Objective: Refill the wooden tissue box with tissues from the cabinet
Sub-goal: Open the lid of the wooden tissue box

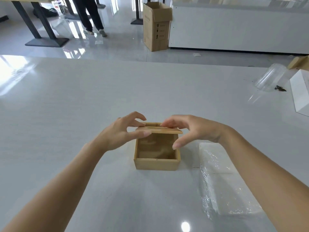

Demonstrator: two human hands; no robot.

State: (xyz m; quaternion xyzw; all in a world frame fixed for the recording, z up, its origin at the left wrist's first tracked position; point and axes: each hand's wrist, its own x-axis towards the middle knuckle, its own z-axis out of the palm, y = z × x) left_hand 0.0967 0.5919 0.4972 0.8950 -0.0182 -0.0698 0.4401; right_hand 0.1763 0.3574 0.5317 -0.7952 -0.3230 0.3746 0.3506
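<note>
Over at the far left, dark-legged tables (41, 22) stood on the glossy floor, and a person in dark trousers (91, 15) was on their feet beyond them. Closer in, the white table (66, 97) took up most of what I could see. The left hand (120, 133) reached in with its thumb under the near edge of the lid (160, 129) and its fingers curled over the top, pinching that slotted wooden panel. The lid sat over the far half of the wooden tissue box (156, 163), so the near half lay open and I could see bare wood inside. The right hand (192, 131) had its fingertips on the lid's top at the slot, while its thumb hung loose above the box's right wall; I couldn't tell whether it truly gripped. Just right of the box, under the right forearm, lay a plastic-wrapped tissue pack (222, 185), flat on the table. Farther back stood an open cardboard carton (156, 29) on the floor, and at the far right a clear plastic cup (270, 77) lay on its side beside a white box (301, 94).
</note>
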